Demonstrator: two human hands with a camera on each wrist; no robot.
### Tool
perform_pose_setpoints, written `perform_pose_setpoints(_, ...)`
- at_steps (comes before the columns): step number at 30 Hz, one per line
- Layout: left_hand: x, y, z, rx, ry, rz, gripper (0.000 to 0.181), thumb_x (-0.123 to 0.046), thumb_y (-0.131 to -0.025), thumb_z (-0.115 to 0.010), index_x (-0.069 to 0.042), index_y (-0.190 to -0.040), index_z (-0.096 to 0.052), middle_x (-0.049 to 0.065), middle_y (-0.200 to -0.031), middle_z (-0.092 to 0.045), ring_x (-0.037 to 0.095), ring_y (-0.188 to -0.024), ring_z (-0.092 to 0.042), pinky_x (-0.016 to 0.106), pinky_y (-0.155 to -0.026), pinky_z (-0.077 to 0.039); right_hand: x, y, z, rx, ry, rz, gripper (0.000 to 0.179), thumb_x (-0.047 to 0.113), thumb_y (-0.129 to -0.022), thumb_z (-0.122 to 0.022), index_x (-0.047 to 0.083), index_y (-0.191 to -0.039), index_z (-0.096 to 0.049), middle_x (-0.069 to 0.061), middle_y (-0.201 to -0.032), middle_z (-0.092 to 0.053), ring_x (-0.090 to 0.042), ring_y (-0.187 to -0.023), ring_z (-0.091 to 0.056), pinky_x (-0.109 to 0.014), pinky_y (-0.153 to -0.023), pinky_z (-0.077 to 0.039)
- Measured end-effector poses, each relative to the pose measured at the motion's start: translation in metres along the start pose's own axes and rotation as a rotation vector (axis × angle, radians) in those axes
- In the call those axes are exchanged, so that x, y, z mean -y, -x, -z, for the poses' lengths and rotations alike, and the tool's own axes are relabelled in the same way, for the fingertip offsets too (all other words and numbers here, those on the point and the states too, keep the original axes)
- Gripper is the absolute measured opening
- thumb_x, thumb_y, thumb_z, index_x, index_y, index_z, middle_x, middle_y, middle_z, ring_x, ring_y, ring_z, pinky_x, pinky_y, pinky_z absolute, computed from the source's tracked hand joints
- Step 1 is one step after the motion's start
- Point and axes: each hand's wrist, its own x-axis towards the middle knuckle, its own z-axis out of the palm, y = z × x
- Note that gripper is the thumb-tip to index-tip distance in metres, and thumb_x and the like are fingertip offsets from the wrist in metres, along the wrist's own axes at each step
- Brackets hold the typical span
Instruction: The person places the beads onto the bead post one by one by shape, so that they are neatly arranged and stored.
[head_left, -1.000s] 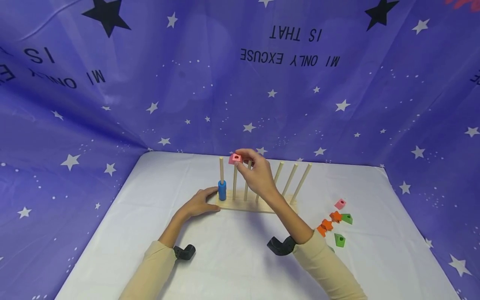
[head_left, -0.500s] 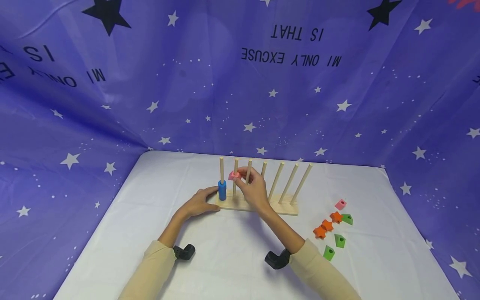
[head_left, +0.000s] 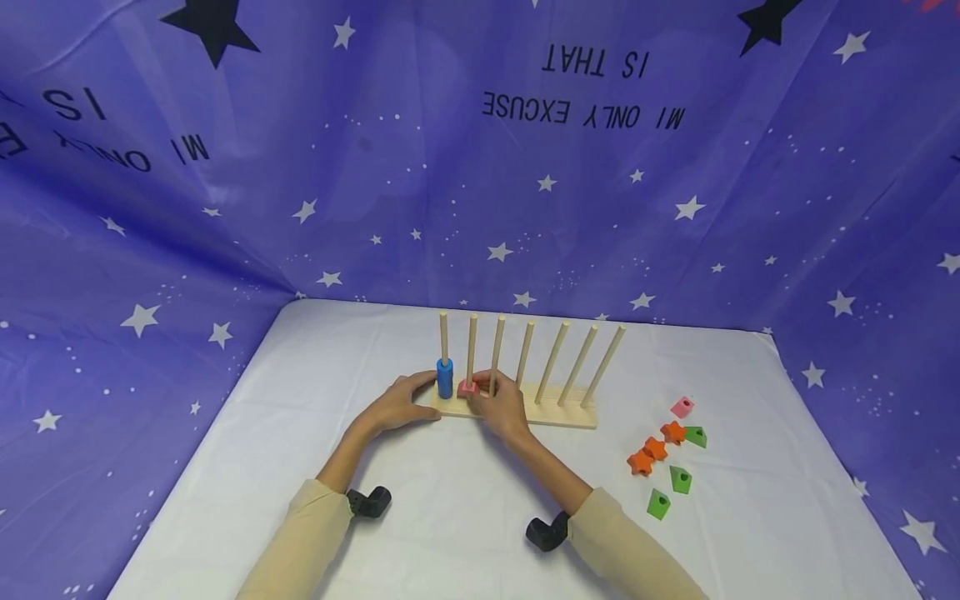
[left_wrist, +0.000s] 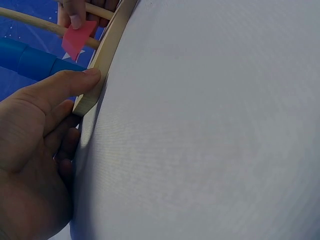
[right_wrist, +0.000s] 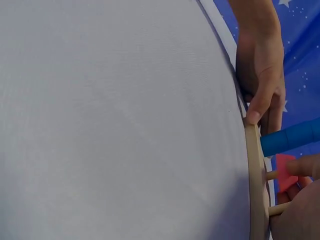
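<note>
A wooden peg board (head_left: 558, 417) with a row of several upright pegs stands on the table. My left hand (head_left: 396, 407) grips its left end, thumb on the front edge and fingers behind, as the left wrist view shows. Stacked blue cylinders (head_left: 445, 380) sit on the leftmost peg. Between thumb and fingers, my right hand (head_left: 504, 412) pinches a pink block (head_left: 465, 389) threaded on the second peg, low down. In the right wrist view a short stretch of peg shows between the pink block (right_wrist: 283, 172) and the board. The other pegs carry nothing.
To the right of the board lie another pink block (head_left: 682, 407), several orange star-shaped pieces (head_left: 656, 449) and green blocks (head_left: 681, 479), all loose on the white cloth (head_left: 757, 500). A purple star-printed curtain (head_left: 480, 183) rises behind the table.
My right hand has brought the pink block from the top of the second peg down along it, close over the board. The left hand has stayed at the board's left end.
</note>
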Motion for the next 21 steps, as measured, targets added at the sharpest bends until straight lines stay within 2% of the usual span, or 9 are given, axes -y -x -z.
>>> perform_pose_setpoints(6,0.002,0.000,0.000,-0.001,-0.002,-0.010,0.077,-0.025,-0.083,-0.080,-0.001,-0.148,-0.045,0.020,-0.149,-0.046,0.039,-0.130,-0.042,0.056,-0.110,-0.032,-0.004,-0.001,0.001,0.015,0.037,0.012,0.027,0.000,-0.084,-0.072,0.002,-0.111,-0.069,-0.010,-0.107,-0.070,-0.027,-0.104,-0.065,-0.041,-0.092,-0.052)
perform_pose_setpoints(11,0.002,0.000,0.000,0.002,-0.005,-0.007,0.078,-0.026,-0.083,-0.080,-0.001,-0.148,-0.045,0.019,-0.149,-0.046,0.039,-0.130,-0.042,0.056,-0.110,-0.032,0.003,0.007,0.014,0.096,0.102,0.005,0.039,0.005,-0.089,-0.071,-0.001,-0.126,-0.062,-0.017,-0.126,-0.065,-0.034,-0.122,-0.057,-0.046,-0.105,-0.044)
perform_pose_setpoints(13,0.001,0.000,0.000,0.001,-0.003,-0.004,0.078,-0.025,-0.082,-0.080,-0.001,-0.148,-0.045,0.019,-0.149,-0.046,0.038,-0.129,-0.043,0.056,-0.110,-0.032,0.007,0.013,0.026,0.166,0.124,0.005,0.048,0.009,-0.092,-0.069,-0.005,-0.136,-0.054,-0.022,-0.135,-0.058,-0.038,-0.128,-0.052,-0.047,-0.108,-0.040)
perform_pose_setpoints(15,0.001,0.000,0.000,0.001,-0.001,-0.001,0.078,-0.025,-0.082,-0.080,-0.001,-0.148,-0.045,0.019,-0.149,-0.046,0.038,-0.129,-0.043,0.056,-0.110,-0.032,0.010,0.020,0.042,0.225,0.152,0.026,0.050,0.010,-0.095,-0.067,-0.007,-0.139,-0.051,-0.024,-0.137,-0.055,-0.039,-0.128,-0.052,-0.047,-0.106,-0.042)
perform_pose_setpoints(18,0.001,0.000,-0.001,-0.002,0.001,0.005,0.078,-0.025,-0.082,-0.080,-0.002,-0.148,-0.045,0.019,-0.149,-0.046,0.037,-0.129,-0.043,0.056,-0.110,-0.032,0.011,0.030,0.070,0.283,0.185,0.094,0.040,0.008,-0.095,-0.066,-0.008,-0.131,-0.058,-0.023,-0.128,-0.062,-0.035,-0.116,-0.062,-0.040,-0.097,-0.051)
perform_pose_setpoints(21,0.001,0.001,0.000,-0.003,0.001,0.009,0.079,-0.025,-0.082,-0.080,-0.002,-0.149,-0.045,0.019,-0.149,-0.046,0.037,-0.129,-0.043,0.056,-0.111,-0.031,0.011,0.039,0.104,0.239,0.249,0.178,0.022,0.004,-0.093,-0.068,-0.005,-0.113,-0.069,-0.016,-0.110,-0.071,-0.027,-0.099,-0.069,-0.034,-0.086,-0.056)
